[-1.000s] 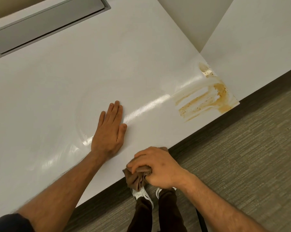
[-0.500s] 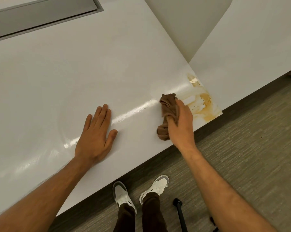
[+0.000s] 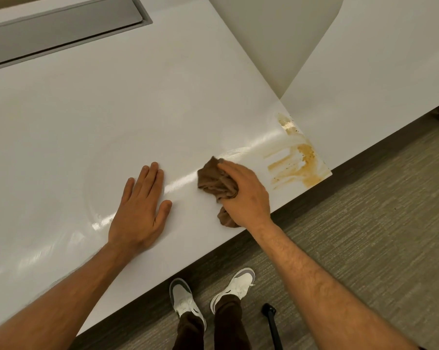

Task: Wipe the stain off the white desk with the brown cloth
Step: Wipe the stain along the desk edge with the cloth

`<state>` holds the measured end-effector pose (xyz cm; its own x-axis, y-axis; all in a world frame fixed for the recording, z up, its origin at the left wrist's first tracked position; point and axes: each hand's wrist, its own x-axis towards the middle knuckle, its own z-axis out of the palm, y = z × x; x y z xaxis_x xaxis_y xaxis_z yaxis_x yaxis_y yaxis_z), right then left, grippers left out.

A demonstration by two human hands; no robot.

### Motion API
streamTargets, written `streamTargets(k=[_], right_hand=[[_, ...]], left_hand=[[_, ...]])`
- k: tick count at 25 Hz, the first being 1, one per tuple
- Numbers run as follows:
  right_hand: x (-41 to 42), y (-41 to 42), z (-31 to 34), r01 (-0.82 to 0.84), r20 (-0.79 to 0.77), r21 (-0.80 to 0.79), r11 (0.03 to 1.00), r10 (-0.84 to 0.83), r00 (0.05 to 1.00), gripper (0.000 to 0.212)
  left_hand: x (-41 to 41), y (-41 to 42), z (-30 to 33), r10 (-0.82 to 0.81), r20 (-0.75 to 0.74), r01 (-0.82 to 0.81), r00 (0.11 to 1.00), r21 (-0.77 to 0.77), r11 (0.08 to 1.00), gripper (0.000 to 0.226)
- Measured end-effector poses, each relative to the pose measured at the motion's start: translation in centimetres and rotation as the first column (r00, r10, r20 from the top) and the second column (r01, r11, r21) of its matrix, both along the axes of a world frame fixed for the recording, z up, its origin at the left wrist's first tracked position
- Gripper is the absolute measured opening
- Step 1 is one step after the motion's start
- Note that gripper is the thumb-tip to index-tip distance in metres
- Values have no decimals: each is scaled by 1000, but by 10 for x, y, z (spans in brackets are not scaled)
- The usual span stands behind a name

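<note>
A yellow-brown streaked stain (image 3: pixel 298 160) covers the near right corner of the white desk (image 3: pixel 112 117). My right hand (image 3: pixel 248 195) presses a crumpled brown cloth (image 3: pixel 214 184) onto the desk just left of the stain, near the front edge. The cloth bulges out past my fingers and below my palm. A wet shiny streak runs from the cloth toward the stain. My left hand (image 3: pixel 141 208) lies flat on the desk, fingers spread, a short way left of the cloth.
A grey recessed panel (image 3: pixel 62 29) sits at the desk's far left. A second white desk (image 3: pixel 377 72) adjoins on the right, with a gap behind the joint. Grey carpet, my white shoes (image 3: pixel 185 301) and a black pole (image 3: pixel 271 324) lie below the front edge.
My right hand brought the cloth up from below the desk edge onto the stain, then dragged it left across the desk. The stain now shows fresh streaks. My left hand stayed flat.
</note>
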<state>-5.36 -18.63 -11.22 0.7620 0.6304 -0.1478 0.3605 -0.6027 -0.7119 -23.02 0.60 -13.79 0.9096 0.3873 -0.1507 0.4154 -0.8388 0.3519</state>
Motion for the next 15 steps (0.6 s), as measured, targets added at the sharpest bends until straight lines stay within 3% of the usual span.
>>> streamTargets(k=[3, 6, 8, 10, 12, 14, 15], right_hand=[[-23, -11, 3, -109, -89, 20, 994, 110, 990, 70], [-68, -18, 7, -195, -78, 73, 978, 200, 977, 57], [-89, -21, 8, -192, -115, 114, 975, 205, 972, 50], [-91, -26, 10, 13, -413, 198, 980, 71, 908, 50], [-72, -33, 21, 305, -718, 205, 930, -69, 692, 53], [-38, -34, 37, 552, -785, 223, 803, -188, 590, 40], [-17, -31, 44, 603, -750, 283, 746, -220, 624, 34]], left_hand=[[0, -1, 0, 3, -6, -3, 1000, -5, 1000, 75], [1, -1, 1, 3, -20, -3, 1000, -5, 1000, 75], [1, -2, 1, 8, -19, -8, 1000, -2, 1000, 74], [0, -2, 2, 10, -15, -10, 1000, -6, 1000, 74], [-1, -2, 1, 10, -8, -10, 1000, -14, 1000, 73], [-1, -2, 1, 11, -4, -11, 1000, -14, 1000, 73], [0, -1, 1, 11, -7, -11, 1000, -14, 1000, 74]])
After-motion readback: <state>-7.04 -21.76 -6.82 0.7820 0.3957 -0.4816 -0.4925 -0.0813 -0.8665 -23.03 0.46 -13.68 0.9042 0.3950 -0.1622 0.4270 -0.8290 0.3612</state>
